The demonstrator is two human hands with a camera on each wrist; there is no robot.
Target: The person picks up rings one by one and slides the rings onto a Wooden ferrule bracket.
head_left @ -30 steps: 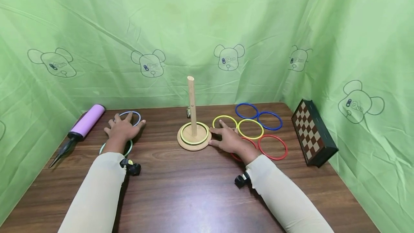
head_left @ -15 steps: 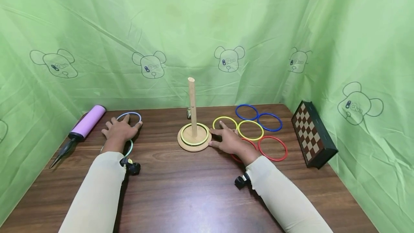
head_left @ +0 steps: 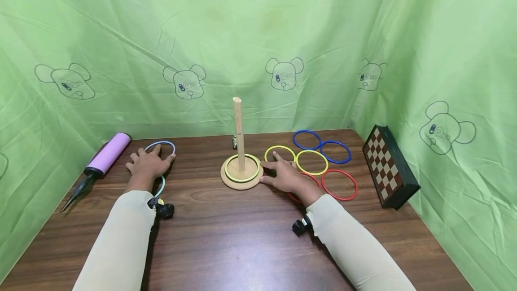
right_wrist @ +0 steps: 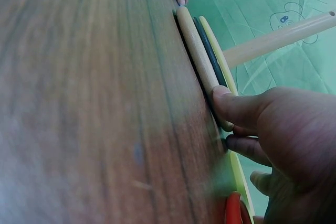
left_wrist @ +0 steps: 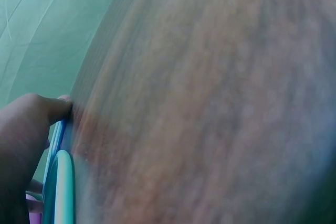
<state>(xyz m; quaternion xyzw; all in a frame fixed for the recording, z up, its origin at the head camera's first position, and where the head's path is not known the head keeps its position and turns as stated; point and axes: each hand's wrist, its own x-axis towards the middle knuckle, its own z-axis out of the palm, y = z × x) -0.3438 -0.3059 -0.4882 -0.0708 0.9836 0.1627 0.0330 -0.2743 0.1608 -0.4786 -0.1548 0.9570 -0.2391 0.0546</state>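
My left hand (head_left: 147,164) lies with spread fingers over a light blue ring (head_left: 174,148) and a teal ring (head_left: 163,187) at the table's left. Part of both rings is hidden beneath it. A wooden post (head_left: 238,129) rises from a round base (head_left: 241,186) at the middle. A yellow ring (right_wrist: 220,59) and a dark ring (right_wrist: 210,48) lie stacked on that base, round the post. My right hand (head_left: 284,176) touches the base's right rim with thumb and index finger, its other fingers extended above the nearer yellow ring (head_left: 269,149).
Right of the post lie another yellow ring (head_left: 327,164), two blue rings (head_left: 349,154) and two red rings (head_left: 357,187). A checkerboard box (head_left: 387,167) stands on edge at far right. A purple hand pump (head_left: 109,152) lies at far left. Green cloth (head_left: 250,26) hangs behind.
My left hand has shifted slightly left over the two rings, and its thumb now sits nearer the light blue ring. The right hand stays at the base's rim.
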